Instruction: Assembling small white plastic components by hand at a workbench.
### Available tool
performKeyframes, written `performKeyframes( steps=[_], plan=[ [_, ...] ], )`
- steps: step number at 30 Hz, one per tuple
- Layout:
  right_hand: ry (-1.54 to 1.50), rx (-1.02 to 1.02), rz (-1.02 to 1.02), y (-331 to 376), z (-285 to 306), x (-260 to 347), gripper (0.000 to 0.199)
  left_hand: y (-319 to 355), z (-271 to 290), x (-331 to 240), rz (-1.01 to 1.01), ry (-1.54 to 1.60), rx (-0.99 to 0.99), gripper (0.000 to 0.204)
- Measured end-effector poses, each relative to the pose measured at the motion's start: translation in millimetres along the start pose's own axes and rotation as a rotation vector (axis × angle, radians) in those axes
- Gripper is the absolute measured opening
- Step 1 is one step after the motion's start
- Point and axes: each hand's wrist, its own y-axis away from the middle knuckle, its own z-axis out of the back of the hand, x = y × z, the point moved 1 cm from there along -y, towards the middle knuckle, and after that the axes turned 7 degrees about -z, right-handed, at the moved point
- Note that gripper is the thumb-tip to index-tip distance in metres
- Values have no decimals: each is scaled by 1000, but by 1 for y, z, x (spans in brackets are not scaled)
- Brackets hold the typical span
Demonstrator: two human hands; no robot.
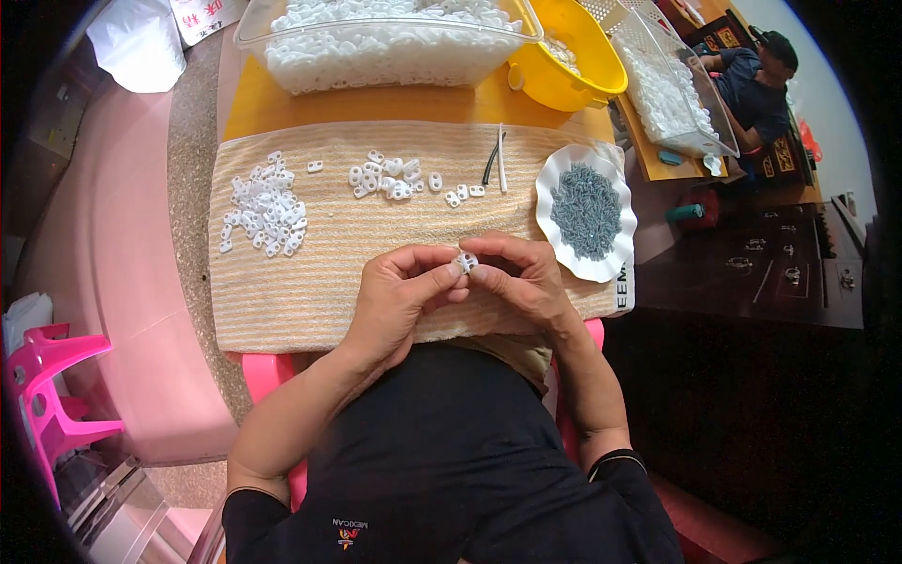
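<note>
Both hands meet over the near part of a striped towel [329,310]. My left hand [402,293] pinches one side of a small white plastic piece with holes [467,263], and my right hand [522,280] pinches the other side; the fingertips partly cover it. Beyond the hands, a loose group of similar white pieces [390,177] lies mid-towel, with a few more near the sticks. A larger pile of white two-hole pieces [268,211] spreads to the left. Just right of my right hand stands a white wavy-rimmed dish [615,268] full of small grey screw-like parts [587,211].
A thin white stick [503,160] and a black stick [490,160] lie on the towel. Behind it stand a clear bin [395,56] of white pieces and a yellow basket [568,85]. Another person [756,89] sits far right beside another bin [662,89]. Pink stools [61,395] stand left.
</note>
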Motion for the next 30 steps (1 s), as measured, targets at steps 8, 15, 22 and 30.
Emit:
performKeyframes(
  steps=[8, 15, 22, 30],
  plan=[
    [2, -6, 9, 1, 0, 2, 27, 1, -1, 0, 21, 31, -4, 17],
    [-42, -16, 5, 2, -2, -2, 24, 2, 0, 1, 41, 33, -22, 17],
    [-72, -6, 2, 2, -3, -2, 24, 2, 0, 2, 40, 39, -6, 17],
    [-147, -34, -45, 3, -5, 5, 24, 0, 0, 2, 78, 144, 22, 16]
  ],
)
